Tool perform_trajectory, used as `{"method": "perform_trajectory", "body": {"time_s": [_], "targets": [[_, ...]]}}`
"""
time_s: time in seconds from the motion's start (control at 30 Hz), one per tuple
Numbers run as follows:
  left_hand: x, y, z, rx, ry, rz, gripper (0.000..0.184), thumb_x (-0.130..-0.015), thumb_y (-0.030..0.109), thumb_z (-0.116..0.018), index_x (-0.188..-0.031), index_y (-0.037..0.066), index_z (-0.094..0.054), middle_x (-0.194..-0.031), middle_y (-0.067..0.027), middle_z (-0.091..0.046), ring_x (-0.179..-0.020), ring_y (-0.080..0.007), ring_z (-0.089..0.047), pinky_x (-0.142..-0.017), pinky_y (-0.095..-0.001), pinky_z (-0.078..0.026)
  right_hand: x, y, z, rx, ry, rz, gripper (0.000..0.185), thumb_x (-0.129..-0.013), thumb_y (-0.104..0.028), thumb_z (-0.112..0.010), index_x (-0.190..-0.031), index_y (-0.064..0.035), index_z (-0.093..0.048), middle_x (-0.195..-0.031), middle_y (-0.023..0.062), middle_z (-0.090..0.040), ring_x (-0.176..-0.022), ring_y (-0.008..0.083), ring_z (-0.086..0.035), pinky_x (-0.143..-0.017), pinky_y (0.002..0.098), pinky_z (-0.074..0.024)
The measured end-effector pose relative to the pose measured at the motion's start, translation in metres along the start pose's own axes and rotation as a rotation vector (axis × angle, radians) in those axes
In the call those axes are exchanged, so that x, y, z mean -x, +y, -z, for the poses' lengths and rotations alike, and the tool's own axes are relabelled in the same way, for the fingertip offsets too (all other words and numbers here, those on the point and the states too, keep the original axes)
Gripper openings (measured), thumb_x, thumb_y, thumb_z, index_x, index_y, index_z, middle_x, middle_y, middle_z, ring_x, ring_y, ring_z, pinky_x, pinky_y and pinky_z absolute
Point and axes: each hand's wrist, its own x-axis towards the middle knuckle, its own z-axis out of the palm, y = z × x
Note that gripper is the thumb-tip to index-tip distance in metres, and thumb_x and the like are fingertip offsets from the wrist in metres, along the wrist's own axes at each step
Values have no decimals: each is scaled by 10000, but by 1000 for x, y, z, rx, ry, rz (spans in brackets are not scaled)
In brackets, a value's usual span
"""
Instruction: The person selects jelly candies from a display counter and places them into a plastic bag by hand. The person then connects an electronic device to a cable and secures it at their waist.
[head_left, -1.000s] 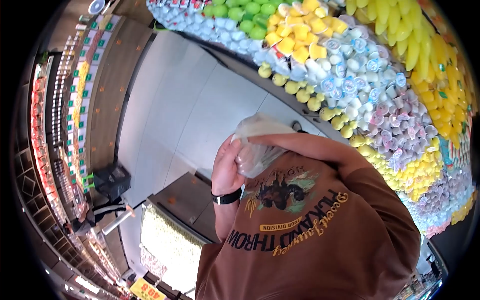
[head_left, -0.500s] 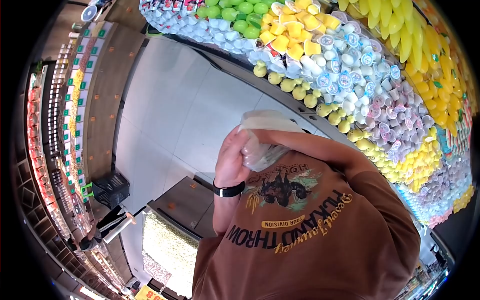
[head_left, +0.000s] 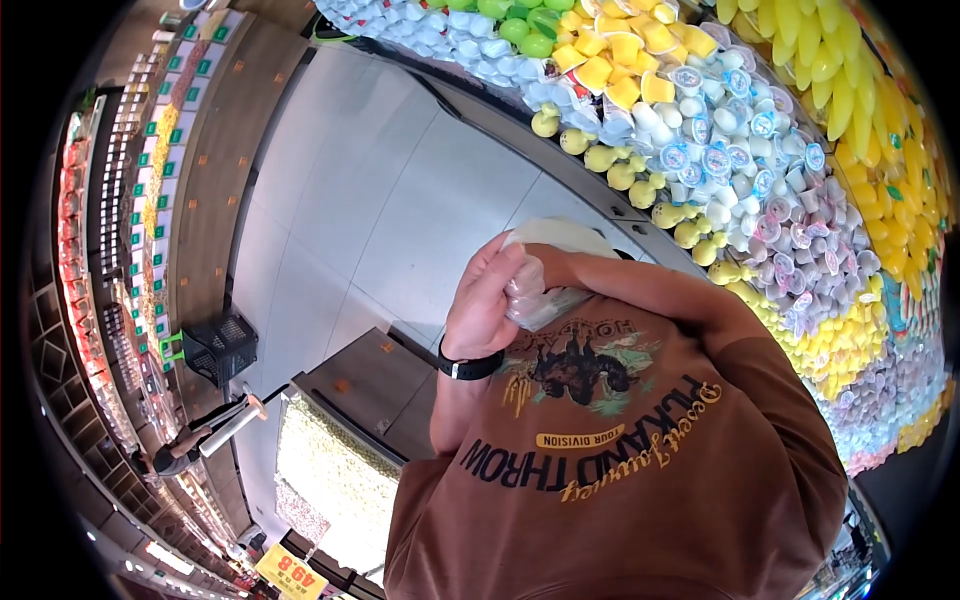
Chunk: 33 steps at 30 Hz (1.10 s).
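A translucent plastic bag (head_left: 562, 236) is bunched up in front of my chest, between my two hands. My left hand (head_left: 478, 308), with a black band on its wrist, has its fingers closed on the bag's near side. From the right, my right forearm crosses my chest, and my right hand (head_left: 551, 264) meets the left at the bag. Its fingers are mostly hidden by the plastic and the left hand, but they look curled into the bag. Whether anything lies inside the bag I cannot make out.
A sloped display on the right holds small cups (head_left: 715, 160), yellow cups (head_left: 640, 45) and yellow pear-shaped containers (head_left: 620, 175). Shelves (head_left: 200, 180) line the left, near a black basket (head_left: 220, 348). Below are a lit bin (head_left: 335, 470), a yellow price sign (head_left: 292, 570) and another person (head_left: 178, 455).
My view has shifted slightly, so the display and shelves sit further right. My left fingers have moved up against the right hand on the bag. More of the other person shows.
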Motion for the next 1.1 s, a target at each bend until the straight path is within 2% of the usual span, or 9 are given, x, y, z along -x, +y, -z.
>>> {"method": "perform_trajectory", "body": {"time_s": [0.13,0.3,0.37,0.47,0.57,0.67,0.77,0.87,1.1], "targets": [[9,3,-5,-49,135,-80,253,-980,214,-532,-1109,1,-572,-726,8,-530,-625,-81,-474,-572,-237,-402,4,-32,22,436,-49,-152,312,-774,-266,-670,-1038,-100,-675,-1076,150,-662,-997,317,-615,-847,417,-462],[14,11,-10,-85,253,-121,313,-962,281,-558,-1116,9,-553,-724,18,-500,-580,-69,-438,-496,-220,-350,19,-42,31,145,199,-242,322,-836,-213,-617,-1143,-119,-637,-1111,137,-641,-1019,303,-605,-867,411,-463],[14,10,-5,-27,185,-127,320,-964,262,-555,-1146,-1,-554,-848,-28,-553,-709,-105,-500,-619,-253,-397,44,-52,43,-105,339,-58,343,-873,-188,-605,-1206,-109,-600,-1150,128,-619,-1083,258,-578,-904,384,-448],[13,12,7,95,40,-103,324,-973,212,-542,-1197,-21,-559,-1082,-115,-659,-964,-172,-634,-869,-314,-507,54,-50,40,-187,407,-394,325,-903,-178,-599,-1215,-86,-584,-1157,116,-614,-1113,248,-561,-932,366,-433],[6,15,-5,18,118,-76,258,-981,225,-527,-1121,8,-545,-918,-53,-559,-788,-121,-526,-707,-272,-419,96,-47,37,-497,608,-220,340,-900,-170,-603,-1229,-84,-583,-1185,118,-616,-1080,267,-583,-888,364,-457],[-4,16,-23,-126,193,-56,188,-994,256,-504,-990,68,-507,-652,48,-358,-513,-52,-317,-440,-214,-243,106,-43,35,-350,726,-84,343,-903,-160,-606,-1228,-53,-577,-1157,93,-621,-1059,220,-590,-875,352,-465],[-8,15,-22,-136,190,-36,181,-997,255,-499,-969,77,-502,-654,48,-365,-514,-54,-321,-440,-215,-246,104,-28,42,-68,607,-16,365,-910,-162,-607,-1248,-33,-559,-1118,58,-618,-1029,162,-586,-870,323,-471],[-11,11,-21,-142,216,-4,171,-999,251,-496,-979,81,-502,-653,46,-373,-514,-57,-330,-438,-216,-257,118,-36,38,-938,442,-145,391,-908,-156,-600,-1265,-12,-539,-1091,56,-617,-1010,131,-586,-854,286,-475],[-12,0,-16,-217,221,95,126,-1017,199,-448,-939,101,-458,-635,57,-365,-502,-48,-351,-416,-209,-280,123,-37,28,-913,414,-46,494,-881,-175,-630,-1288,75,-504,-1028,106,-656,-872,139,-628,-772,263,-506]]}}
